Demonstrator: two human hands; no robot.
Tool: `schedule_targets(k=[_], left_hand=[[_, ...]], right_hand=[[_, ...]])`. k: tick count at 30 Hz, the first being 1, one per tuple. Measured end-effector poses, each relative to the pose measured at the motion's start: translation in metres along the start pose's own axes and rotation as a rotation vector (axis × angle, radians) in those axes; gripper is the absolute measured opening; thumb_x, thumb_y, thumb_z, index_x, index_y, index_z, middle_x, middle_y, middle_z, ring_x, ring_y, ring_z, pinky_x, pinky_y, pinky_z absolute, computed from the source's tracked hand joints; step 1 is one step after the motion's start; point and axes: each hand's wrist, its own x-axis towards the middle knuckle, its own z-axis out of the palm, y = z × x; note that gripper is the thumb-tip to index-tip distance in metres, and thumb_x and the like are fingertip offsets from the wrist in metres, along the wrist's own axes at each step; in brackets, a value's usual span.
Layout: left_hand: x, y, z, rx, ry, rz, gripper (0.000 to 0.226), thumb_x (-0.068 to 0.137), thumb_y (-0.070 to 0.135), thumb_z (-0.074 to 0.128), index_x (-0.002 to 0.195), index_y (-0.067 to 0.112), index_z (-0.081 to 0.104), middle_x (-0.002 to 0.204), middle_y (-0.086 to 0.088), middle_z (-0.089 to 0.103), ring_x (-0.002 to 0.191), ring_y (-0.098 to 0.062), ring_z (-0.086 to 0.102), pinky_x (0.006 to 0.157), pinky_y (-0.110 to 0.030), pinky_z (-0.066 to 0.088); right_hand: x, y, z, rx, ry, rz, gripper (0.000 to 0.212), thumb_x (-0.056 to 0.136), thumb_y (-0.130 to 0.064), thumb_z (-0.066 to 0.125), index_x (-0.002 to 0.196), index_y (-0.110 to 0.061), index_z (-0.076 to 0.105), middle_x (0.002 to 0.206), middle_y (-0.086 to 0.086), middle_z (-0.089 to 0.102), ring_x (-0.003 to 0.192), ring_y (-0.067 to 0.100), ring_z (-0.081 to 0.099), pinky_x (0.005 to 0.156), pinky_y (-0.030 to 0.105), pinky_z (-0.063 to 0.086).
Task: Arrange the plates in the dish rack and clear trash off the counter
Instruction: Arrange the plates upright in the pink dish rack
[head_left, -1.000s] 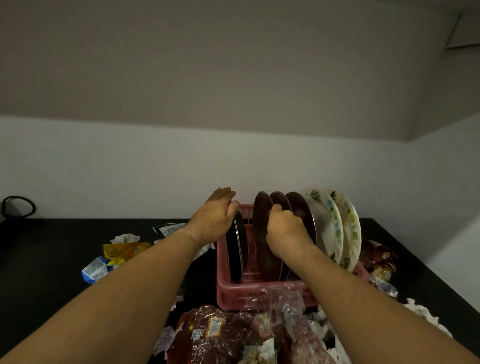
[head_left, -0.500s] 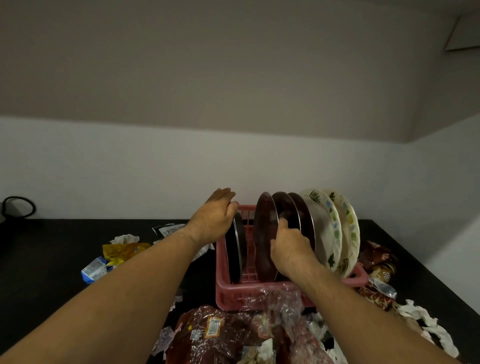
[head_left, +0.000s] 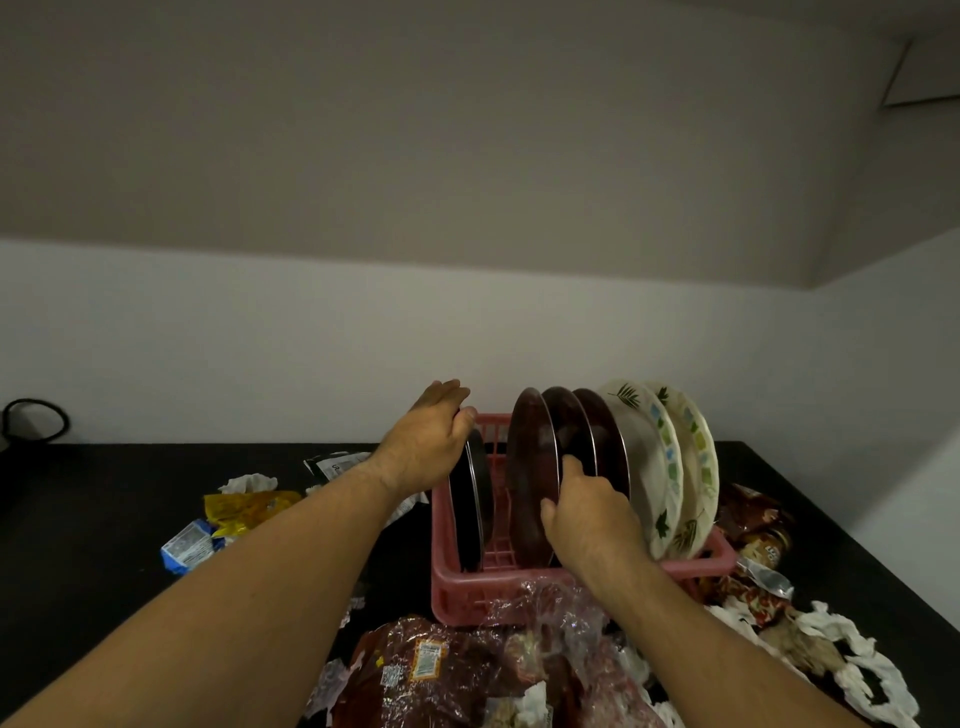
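Plates stand in pink rack. L hand pinches black plate at top rim; R hand pinches 1st brown plate.

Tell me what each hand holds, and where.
Left hand: black plate, top rim. Right hand: leftmost brown plate, near edge, pinched.

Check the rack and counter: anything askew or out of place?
Nothing broken or spilled. Wrappers, crumpled tissue and a plastic bag litter the black counter around the dish rack. The left hand grips the black plate, which stands apart; the right hand pinches a brown plate in the crowded group beside the leaf-patterned plates.
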Motion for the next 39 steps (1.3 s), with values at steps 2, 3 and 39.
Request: schedule_targets(k=[2, 3, 39], left_hand=[[0.000, 0.000, 0.000, -0.004, 0.001, 0.000, 0.050, 0.106, 0.036, 0.026, 0.152, 0.016, 0.028, 0.162, 0.000, 0.018, 0.150, -0.013, 0.006, 0.117, -0.028, 0.007], [0.000, 0.000, 0.000, -0.006, 0.002, 0.000, 0.050, 0.106, 0.036, 0.026, 0.152, 0.016, 0.028, 0.162, 0.000, 0.018, 0.150, -0.013, 0.006, 0.117, -0.028, 0.007], [-0.002, 0.000, 0.002, -0.188, 0.141, 0.016, 0.039, 0.104, 0.028, 0.038, 0.141, 0.020, 0.048, 0.150, 0.005, 0.039, 0.137, -0.009, 0.034, 0.104, -0.016, 0.023]], right_hand=[[-0.002, 0.001, -0.001, 0.027, 0.015, -0.026, 0.049, 0.102, -0.032, 0.050, 0.145, -0.022, 0.031, 0.089, -0.001, 0.066, 0.071, 0.015, 0.061, 0.064, 0.030, 0.055], [-0.003, 0.001, -0.001, 0.033, 0.014, -0.037, 0.058, 0.102, -0.034, 0.049, 0.152, -0.024, 0.021, 0.085, -0.003, 0.064, 0.068, 0.014, 0.061, 0.063, 0.029, 0.055], [-0.008, -0.042, 0.005, 0.428, -0.122, -0.219, 0.044, 0.105, -0.042, 0.038, 0.146, -0.026, 0.041, 0.074, -0.006, 0.060, 0.049, 0.001, 0.050, 0.050, 0.018, 0.042]])
